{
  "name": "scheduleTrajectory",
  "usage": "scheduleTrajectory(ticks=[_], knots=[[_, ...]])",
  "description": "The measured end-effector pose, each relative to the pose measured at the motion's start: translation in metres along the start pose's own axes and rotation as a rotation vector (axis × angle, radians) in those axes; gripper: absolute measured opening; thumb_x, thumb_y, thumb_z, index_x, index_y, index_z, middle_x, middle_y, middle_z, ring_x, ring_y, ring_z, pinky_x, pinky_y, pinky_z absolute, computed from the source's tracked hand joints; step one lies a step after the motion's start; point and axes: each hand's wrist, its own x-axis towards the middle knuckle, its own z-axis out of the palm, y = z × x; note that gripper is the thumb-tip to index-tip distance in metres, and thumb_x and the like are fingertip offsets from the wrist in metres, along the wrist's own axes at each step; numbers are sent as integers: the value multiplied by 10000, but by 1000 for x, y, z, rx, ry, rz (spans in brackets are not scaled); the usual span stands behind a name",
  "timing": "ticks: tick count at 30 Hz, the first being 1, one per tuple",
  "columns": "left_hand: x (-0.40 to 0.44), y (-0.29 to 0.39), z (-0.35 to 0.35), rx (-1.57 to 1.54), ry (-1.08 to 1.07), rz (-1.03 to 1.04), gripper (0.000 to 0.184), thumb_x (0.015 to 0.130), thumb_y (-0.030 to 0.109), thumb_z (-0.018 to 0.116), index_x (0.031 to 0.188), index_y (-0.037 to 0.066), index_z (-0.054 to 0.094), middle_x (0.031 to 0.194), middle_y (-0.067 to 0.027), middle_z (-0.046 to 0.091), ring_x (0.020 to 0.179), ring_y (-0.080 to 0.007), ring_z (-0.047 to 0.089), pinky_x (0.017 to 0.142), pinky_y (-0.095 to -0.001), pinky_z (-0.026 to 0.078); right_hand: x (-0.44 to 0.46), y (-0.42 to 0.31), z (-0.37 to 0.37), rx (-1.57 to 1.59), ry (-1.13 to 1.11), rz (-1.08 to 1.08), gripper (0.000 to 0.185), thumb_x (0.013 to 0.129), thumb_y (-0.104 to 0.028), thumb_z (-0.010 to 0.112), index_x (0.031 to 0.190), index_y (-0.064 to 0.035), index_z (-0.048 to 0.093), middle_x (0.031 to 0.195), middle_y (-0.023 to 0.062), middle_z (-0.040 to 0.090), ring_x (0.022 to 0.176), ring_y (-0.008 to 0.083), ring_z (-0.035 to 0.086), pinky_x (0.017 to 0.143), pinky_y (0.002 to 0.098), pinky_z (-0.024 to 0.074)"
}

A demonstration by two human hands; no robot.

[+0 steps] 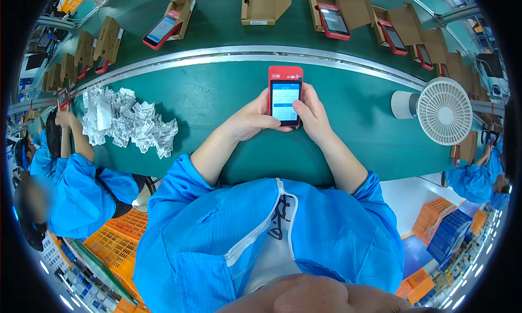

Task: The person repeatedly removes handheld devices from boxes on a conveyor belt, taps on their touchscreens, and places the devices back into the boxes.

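Both my hands hold a red handheld payment terminal [286,76] upright in front of me over the green bench. Its lit screen shows a blue and white page with what looks like a keypad below. My left hand [251,120] grips the left side, its thumb lying across the lower left of the device. My right hand [314,115] wraps the right edge, and its thumb touches the screen near the right side. The fingers behind the terminal are mostly hidden.
A heap of crumpled printed white slips [128,120] lies at left; a white fan [445,110] stands at right. Beyond the metal rail [234,53], open cardboard boxes [260,5] and red terminals [333,22] line the belt. Co-workers [89,196] in blue sit both sides.
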Motion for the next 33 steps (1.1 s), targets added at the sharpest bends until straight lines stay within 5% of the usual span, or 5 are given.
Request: scheduleTrajectory(ticks=[15, 33], knots=[[0, 2, 6, 36, 26, -33, 823, 744, -113, 532, 1441, 124, 164, 1357, -131, 403, 1193, -305, 516, 905, -452, 521, 0, 1, -2, -24, 0, 2, 449, 939, -261, 492, 1292, -4, 389, 1047, 93, 598, 835, 116, 579, 609, 232, 472], [0, 3, 5, 9, 5, -23, 833, 750, -87, 592, 1437, 113, 166, 1342, -135, 419, 1194, -280, 513, 901, -435, 525, 0, -3, 1, -52, -15, 22, 441, 919, -148, 531, 1288, 31, 368, 1129, 147, 577, 994, 175, 595, 847, 310, 485]])
